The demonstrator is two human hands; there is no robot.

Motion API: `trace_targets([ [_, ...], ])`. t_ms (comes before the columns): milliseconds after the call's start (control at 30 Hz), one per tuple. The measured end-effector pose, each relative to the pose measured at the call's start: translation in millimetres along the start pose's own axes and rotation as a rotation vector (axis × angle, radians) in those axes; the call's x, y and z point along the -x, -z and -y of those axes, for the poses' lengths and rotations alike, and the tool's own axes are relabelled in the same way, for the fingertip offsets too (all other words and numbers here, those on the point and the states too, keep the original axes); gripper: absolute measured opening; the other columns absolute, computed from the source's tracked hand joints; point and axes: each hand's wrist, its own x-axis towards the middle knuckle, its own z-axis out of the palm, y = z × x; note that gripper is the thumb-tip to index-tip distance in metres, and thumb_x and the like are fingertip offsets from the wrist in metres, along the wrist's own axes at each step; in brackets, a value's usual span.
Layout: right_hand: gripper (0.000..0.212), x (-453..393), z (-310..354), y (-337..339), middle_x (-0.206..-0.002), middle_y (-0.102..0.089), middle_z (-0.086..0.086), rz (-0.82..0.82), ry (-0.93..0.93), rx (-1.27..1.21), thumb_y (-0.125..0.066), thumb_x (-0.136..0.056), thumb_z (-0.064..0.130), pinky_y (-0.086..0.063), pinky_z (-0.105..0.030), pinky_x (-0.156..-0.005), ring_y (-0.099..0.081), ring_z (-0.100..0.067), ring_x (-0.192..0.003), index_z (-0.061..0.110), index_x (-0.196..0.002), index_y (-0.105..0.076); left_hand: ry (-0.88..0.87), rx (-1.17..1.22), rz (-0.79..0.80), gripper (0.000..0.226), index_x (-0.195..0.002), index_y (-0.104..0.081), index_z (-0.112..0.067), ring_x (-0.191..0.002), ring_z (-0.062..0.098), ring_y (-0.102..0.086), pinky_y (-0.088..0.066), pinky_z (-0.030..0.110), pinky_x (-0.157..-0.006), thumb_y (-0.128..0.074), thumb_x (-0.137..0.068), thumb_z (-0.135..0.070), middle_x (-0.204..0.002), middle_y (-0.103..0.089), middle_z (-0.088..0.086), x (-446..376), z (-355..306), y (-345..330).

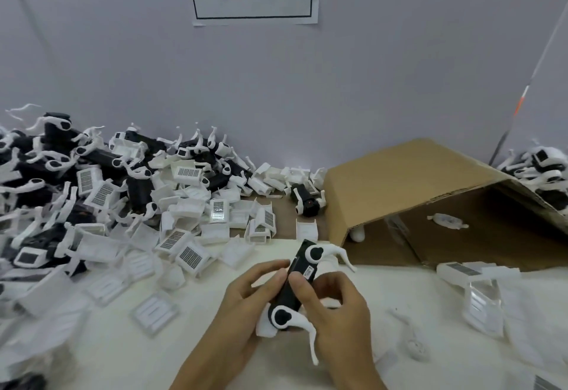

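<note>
A worker at an assembly station holds a black housing point(295, 285) just above the white surface point(129, 352), low in the middle of the view, with both hands closed on it. The left hand point(246, 300) cups it from the side, its grip wrapped round the housing and a white bracket point(264, 326) at the near end. The right hand point(338, 313) pinches the housing's upper face between thumb and fingers. A far curved arm point(333, 251) and a near curved arm point(307, 328), both white, stick out from the two ends. The step in hand appears to be seating the bracket on the housing. The next move likely calls for a firm, square press from the right hand while the left steadies the part, keeping clear of the thin arms. A heap of parts point(107, 193) lies to the left, a tipped cardboard box point(415, 180) to the right, and a printed sign point(255, 5) hangs on the wall.
</note>
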Motion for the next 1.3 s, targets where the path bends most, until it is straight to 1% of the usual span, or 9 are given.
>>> trace_targets([
  [167, 0.086, -4.3, 6.2, 2.2, -0.081, -0.071, 0.001, 0.032, -0.097, -0.277, -0.078, -0.051, 0.080, -0.054, -0.037, -0.075, -0.063, -0.007, -0.072, 0.004, -0.087, -0.061, -0.039, 0.014, -0.136, 0.030, -0.098, -0.082, -0.015, -0.089, 0.028, -0.076, -0.060, 0.028, -0.069, -0.076, -0.068, -0.019, -0.102, -0.077, 0.017, -9.4, 5.9, 25.6],
  [300, 0.103, -9.0, 10.8, 13.8, -0.119, -0.070, 0.016, 0.326, -0.153, -0.419, -0.076, -0.042, 0.086, -0.055, -0.031, -0.082, -0.069, -0.005, -0.108, 0.037, -0.131, -0.055, 0.093, -0.055, -0.004, 0.034, -0.100, -0.082, -0.011, -0.090, 0.028, -0.075, -0.059, 0.027, -0.070, -0.088, -0.067, -0.015, -0.103, -0.077, 0.018, -1.5, -4.0, 50.2],
  [400, 0.079, -6.4, 12.6, 14.9, -0.110, -0.074, 0.004, 0.508, -0.129, -0.279, -0.084, -0.049, 0.072, -0.057, -0.031, -0.071, -0.072, -0.014, -0.088, 0.037, -0.119, -0.072, 0.171, -0.119, 0.020, 0.032, -0.101, -0.080, -0.008, -0.092, 0.031, -0.074, -0.059, 0.031, -0.074, -0.082, -0.071, -0.021, -0.103, -0.075, 0.022, -0.7, -3.0, 49.7],
  [700, 0.077, 4.2, 14.4, 20.7, -0.105, -0.076, 0.015, 0.527, 0.125, 0.041, -0.091, -0.038, 0.069, -0.053, -0.017, -0.084, -0.072, -0.009, -0.096, 0.054, -0.107, -0.061, 0.216, 0.452, -0.560, 0.043, -0.081, -0.069, -0.007, -0.064, 0.025, -0.068, -0.053, 0.036, -0.068, -0.070, -0.079, -0.050, -0.084, -0.071, 0.013, -13.7, 0.6, 47.9],
  [867, 0.071, 9.4, 10.8, 20.1, -0.106, -0.070, 0.019, 0.556, 0.357, 0.226, -0.095, -0.052, 0.049, -0.052, -0.012, -0.088, -0.069, -0.006, -0.100, 0.039, -0.115, -0.063, 0.070, 0.494, -0.690, 0.036, -0.079, -0.064, -0.008, -0.069, 0.026, -0.069, -0.059, 0.034, -0.062, -0.068, -0.086, -0.043, -0.080, -0.067, 0.011, -16.4, 5.1, 51.5],
  [1000, 0.059, 8.2, 3.7, 18.2, -0.090, -0.075, 0.019, 0.322, 0.326, 0.163, -0.092, -0.044, 0.054, -0.054, -0.011, -0.077, -0.073, -0.004, -0.082, 0.032, -0.095, -0.070, -0.268, -0.067, -1.140, 0.025, -0.080, -0.058, -0.016, -0.093, 0.036, -0.064, -0.052, 0.043, -0.080, -0.055, -0.100, -0.032, -0.084, -0.063, 0.006, -16.8, 11.6, 46.5],
  [1067, 0.054, 0.8, 1.8, 19.7, -0.083, -0.077, 0.012, 0.176, 0.196, -0.015, -0.088, -0.041, 0.055, -0.056, -0.014, -0.068, -0.074, -0.008, -0.074, 0.032, -0.089, -0.075, -0.436, -0.213, -1.229, 0.028, -0.075, -0.051, -0.023, -0.084, 0.022, -0.056, -0.043, 0.040, -0.078, -0.047, -0.095, -0.043, -0.077, -0.054, 0.000, -10.8, 11.0, 37.2],
  [1167, 0.045, -6.9, 0.3, 17.9, -0.077, -0.076, -0.011, 0.124, -0.002, -0.275, -0.082, -0.048, 0.052, -0.062, -0.036, -0.065, -0.075, -0.034, -0.076, 0.027, -0.085, -0.078, -0.472, -0.252, -0.843, 0.051, -0.059, -0.044, -0.017, -0.056, 0.013, -0.038, -0.031, 0.035, -0.057, -0.044, -0.088, -0.059, -0.056, -0.041, -0.006, -4.9, 24.1, 5.4],
  [1300, 0.047, -3.5, 1.3, 11.7, -0.091, -0.077, -0.008, 0.251, -0.053, -0.290, -0.078, -0.056, 0.058, -0.062, -0.041, -0.074, -0.075, -0.023, -0.085, 0.031, -0.094, -0.077, -0.232, -0.296, -0.409, 0.068, -0.072, -0.073, -0.016, -0.067, 0.013, -0.070, -0.049, 0.019, -0.062, -0.046, -0.087, -0.076, -0.071, -0.075, 0.000, -4.5, 40.6, -22.0],
])
